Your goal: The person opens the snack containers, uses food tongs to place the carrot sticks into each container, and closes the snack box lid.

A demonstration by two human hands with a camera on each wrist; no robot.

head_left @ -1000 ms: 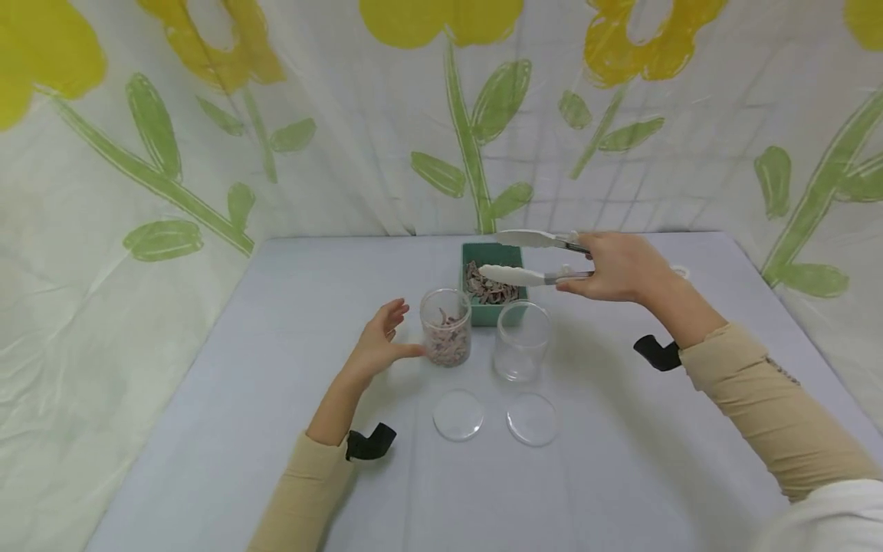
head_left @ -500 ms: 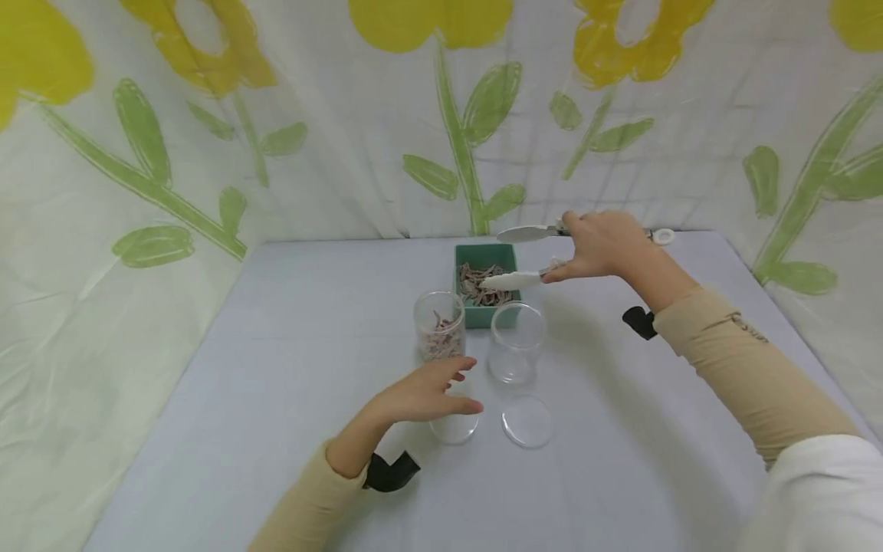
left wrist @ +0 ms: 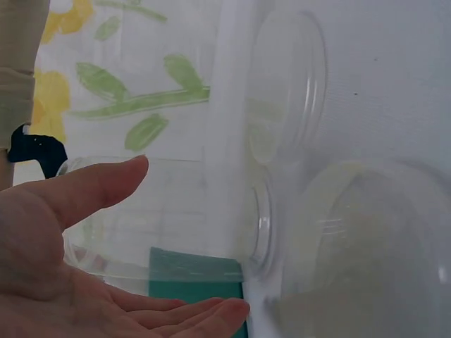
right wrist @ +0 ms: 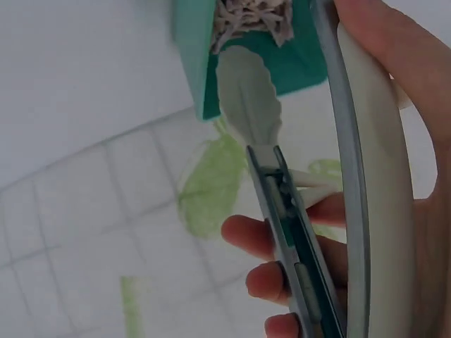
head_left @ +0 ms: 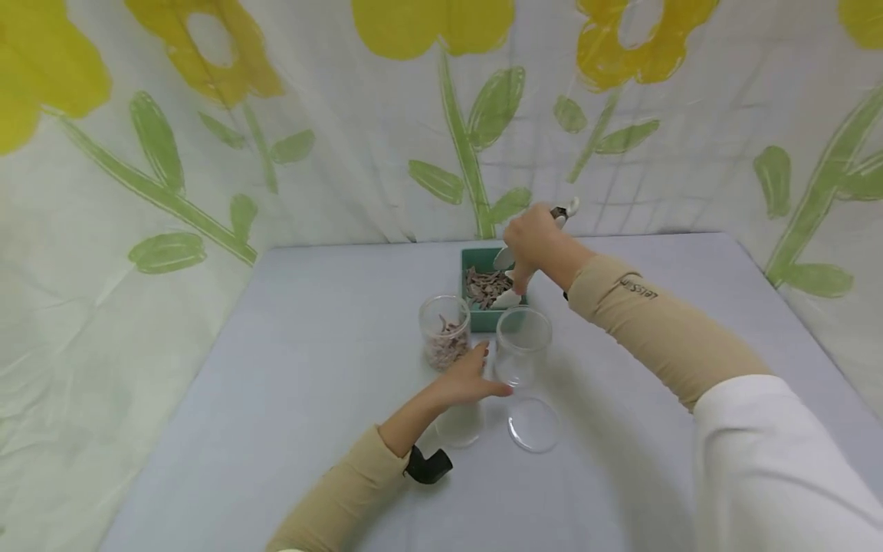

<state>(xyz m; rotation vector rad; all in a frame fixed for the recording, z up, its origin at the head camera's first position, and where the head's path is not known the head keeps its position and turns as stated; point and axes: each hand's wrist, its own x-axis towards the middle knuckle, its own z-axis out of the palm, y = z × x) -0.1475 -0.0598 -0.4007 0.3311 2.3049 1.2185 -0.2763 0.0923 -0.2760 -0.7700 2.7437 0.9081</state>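
here's the jar of brownish shreds (head_left: pixel 444 336), front-left of the green box (head_left: pixel 485 321); left hand (head_left: pixel 466 382) in front of the box, fingers spread; clear jar (head_left: pixel 522 346) front-right; right hand (head_left: pixel 533 245) above the box, fingers gripping tongs (right wrist: pixel 382 190)!

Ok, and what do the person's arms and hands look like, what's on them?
The left hand and right hand are bare. The left sleeve is tan, with a curved black piece at the wrist. The right sleeve is also tan, with dark lettering near the cuff and a white sleeve higher up.
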